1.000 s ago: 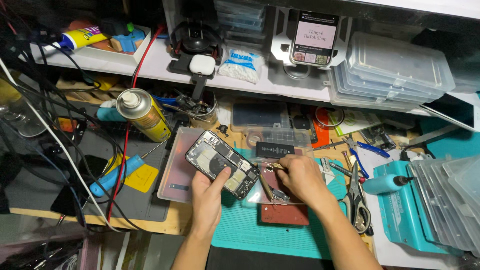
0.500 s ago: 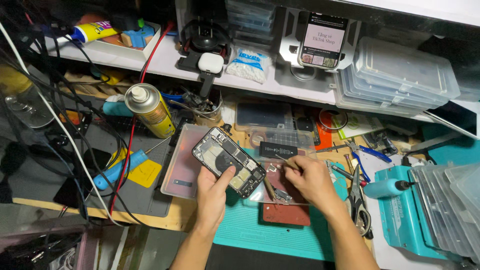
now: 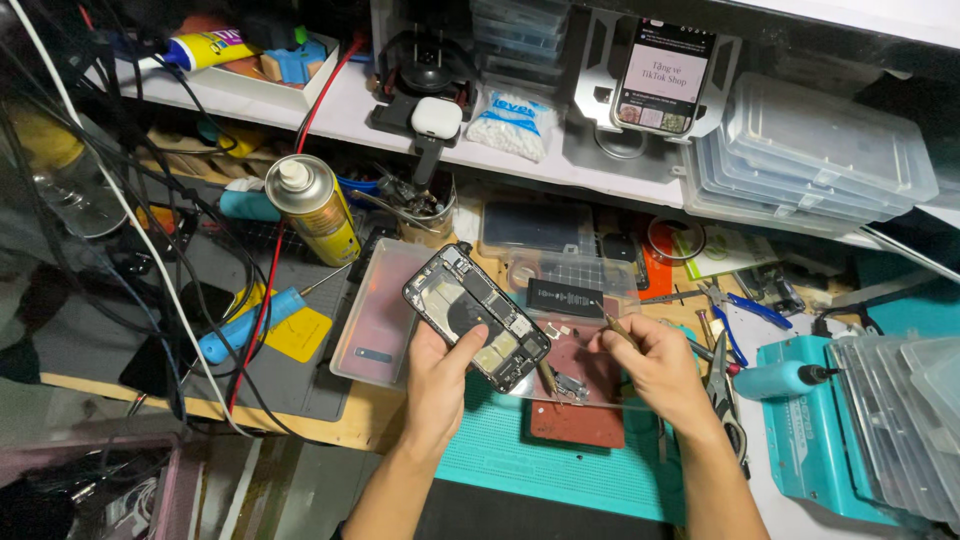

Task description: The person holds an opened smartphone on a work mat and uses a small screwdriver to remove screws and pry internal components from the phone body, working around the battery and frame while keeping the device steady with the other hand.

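My left hand (image 3: 437, 385) grips an opened phone body (image 3: 475, 316) with its inner boards showing, lifted and tilted above the bench. My right hand (image 3: 648, 362) pinches slim tweezers (image 3: 612, 321), whose tip points up and to the left, a short way to the right of the phone. Under the right hand lies a reddish-brown work pad (image 3: 578, 415) with small metal parts (image 3: 570, 385) on it. A black flat part (image 3: 565, 298) rests just behind the pad.
A pink phone back panel (image 3: 375, 318) lies left of the phone. A yellow spray can (image 3: 313, 207) and blue-handled tool (image 3: 246, 325) stand further left among cables. Pliers (image 3: 722, 375) and a teal machine (image 3: 815, 430) sit right. A shelf holds a lit phone (image 3: 663, 76) and clear boxes (image 3: 815, 155).
The left hand has raised the phone body slightly and turned it. The right hand with the tweezers has drawn back a little to the right.
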`<state>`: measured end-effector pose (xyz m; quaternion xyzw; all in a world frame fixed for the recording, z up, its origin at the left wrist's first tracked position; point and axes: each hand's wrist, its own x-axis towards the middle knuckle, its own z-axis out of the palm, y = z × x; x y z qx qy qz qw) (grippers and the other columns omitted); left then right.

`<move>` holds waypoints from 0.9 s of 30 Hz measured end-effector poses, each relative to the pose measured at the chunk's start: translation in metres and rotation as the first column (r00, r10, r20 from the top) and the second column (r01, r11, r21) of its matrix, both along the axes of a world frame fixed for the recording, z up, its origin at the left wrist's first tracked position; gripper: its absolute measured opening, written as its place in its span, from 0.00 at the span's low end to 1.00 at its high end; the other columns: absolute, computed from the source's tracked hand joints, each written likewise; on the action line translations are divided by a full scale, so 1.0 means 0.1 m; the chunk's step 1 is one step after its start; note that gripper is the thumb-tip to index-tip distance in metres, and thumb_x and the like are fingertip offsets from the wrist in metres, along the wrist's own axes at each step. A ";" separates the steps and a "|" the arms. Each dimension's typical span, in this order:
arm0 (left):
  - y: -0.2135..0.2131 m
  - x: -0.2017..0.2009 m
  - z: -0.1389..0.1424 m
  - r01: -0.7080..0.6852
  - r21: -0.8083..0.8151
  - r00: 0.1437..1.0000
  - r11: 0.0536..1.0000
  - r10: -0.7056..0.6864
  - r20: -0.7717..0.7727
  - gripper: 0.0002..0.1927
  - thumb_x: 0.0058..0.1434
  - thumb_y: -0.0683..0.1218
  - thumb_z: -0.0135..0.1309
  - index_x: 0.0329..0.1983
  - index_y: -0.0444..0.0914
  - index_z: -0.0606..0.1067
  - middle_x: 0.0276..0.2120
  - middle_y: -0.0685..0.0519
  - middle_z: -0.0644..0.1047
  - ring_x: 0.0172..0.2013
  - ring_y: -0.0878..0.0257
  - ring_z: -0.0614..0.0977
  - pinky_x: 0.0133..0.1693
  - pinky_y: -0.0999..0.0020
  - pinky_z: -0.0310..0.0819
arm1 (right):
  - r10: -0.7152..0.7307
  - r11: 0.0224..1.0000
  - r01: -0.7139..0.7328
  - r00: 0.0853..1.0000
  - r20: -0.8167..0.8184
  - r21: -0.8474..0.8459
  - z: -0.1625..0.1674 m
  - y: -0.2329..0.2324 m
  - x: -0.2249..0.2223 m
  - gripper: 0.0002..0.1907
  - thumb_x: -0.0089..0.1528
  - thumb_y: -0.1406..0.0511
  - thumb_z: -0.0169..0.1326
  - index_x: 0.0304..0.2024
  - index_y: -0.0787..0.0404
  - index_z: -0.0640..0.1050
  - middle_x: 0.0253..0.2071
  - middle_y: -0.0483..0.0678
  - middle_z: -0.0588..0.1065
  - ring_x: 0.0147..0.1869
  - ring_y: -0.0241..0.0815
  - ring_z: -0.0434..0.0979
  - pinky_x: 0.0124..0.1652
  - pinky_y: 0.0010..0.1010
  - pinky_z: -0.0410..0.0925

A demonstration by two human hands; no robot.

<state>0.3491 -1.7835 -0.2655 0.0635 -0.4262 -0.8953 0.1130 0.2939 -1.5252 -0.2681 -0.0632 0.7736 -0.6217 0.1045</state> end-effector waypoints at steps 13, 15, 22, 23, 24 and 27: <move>0.00 0.02 0.00 -0.001 -0.014 1.000 1.000 0.002 0.027 0.19 0.62 0.31 0.52 0.57 0.31 0.70 0.49 0.48 0.79 0.50 0.63 0.80 0.55 0.67 0.72 | -0.049 0.945 0.093 0.988 0.147 -0.312 -0.06 0.12 0.02 0.03 0.60 0.71 0.59 0.36 0.65 0.78 0.35 0.47 0.81 0.22 0.24 0.61 0.23 0.17 0.53; 0.00 0.03 0.00 0.006 -0.005 1.000 1.000 -0.006 0.018 0.18 0.63 0.32 0.52 0.57 0.30 0.70 0.49 0.48 0.78 0.50 0.63 0.80 0.55 0.66 0.72 | -0.053 0.935 0.104 0.986 0.156 -0.340 -0.04 0.11 0.02 0.03 0.59 0.72 0.60 0.36 0.65 0.78 0.35 0.46 0.80 0.23 0.24 0.62 0.23 0.17 0.53; -0.05 0.05 0.01 0.006 0.016 1.000 1.000 -0.006 0.007 0.20 0.63 0.32 0.51 0.59 0.32 0.70 0.50 0.50 0.78 0.50 0.64 0.79 0.54 0.68 0.72 | -0.101 0.928 0.143 0.985 0.139 -0.344 -0.04 0.04 0.06 0.07 0.56 0.76 0.62 0.36 0.65 0.78 0.35 0.46 0.78 0.29 0.27 0.70 0.26 0.18 0.59; -0.06 0.05 0.00 0.004 0.008 1.000 1.000 -0.004 0.016 0.20 0.63 0.33 0.52 0.59 0.31 0.70 0.50 0.50 0.78 0.49 0.64 0.80 0.54 0.67 0.73 | -0.108 0.915 0.154 0.984 0.141 -0.374 -0.05 0.03 0.07 0.09 0.55 0.76 0.62 0.36 0.64 0.77 0.35 0.47 0.78 0.30 0.29 0.73 0.27 0.19 0.61; -0.08 0.05 0.00 0.002 0.000 1.000 1.000 -0.002 0.026 0.19 0.63 0.33 0.52 0.58 0.31 0.70 0.49 0.49 0.79 0.49 0.64 0.80 0.53 0.67 0.73 | -0.096 0.903 0.141 0.987 0.129 -0.406 -0.05 0.03 0.08 0.10 0.55 0.77 0.62 0.37 0.64 0.77 0.35 0.48 0.78 0.31 0.30 0.73 0.28 0.19 0.62; -0.14 0.07 -0.02 0.003 -0.011 1.000 1.000 -0.003 0.027 0.18 0.64 0.33 0.53 0.58 0.30 0.71 0.49 0.49 0.79 0.48 0.63 0.80 0.52 0.66 0.73 | -0.059 0.863 0.106 0.992 0.109 -0.495 -0.09 0.02 0.10 0.12 0.54 0.78 0.62 0.39 0.64 0.77 0.36 0.49 0.78 0.33 0.31 0.73 0.29 0.19 0.62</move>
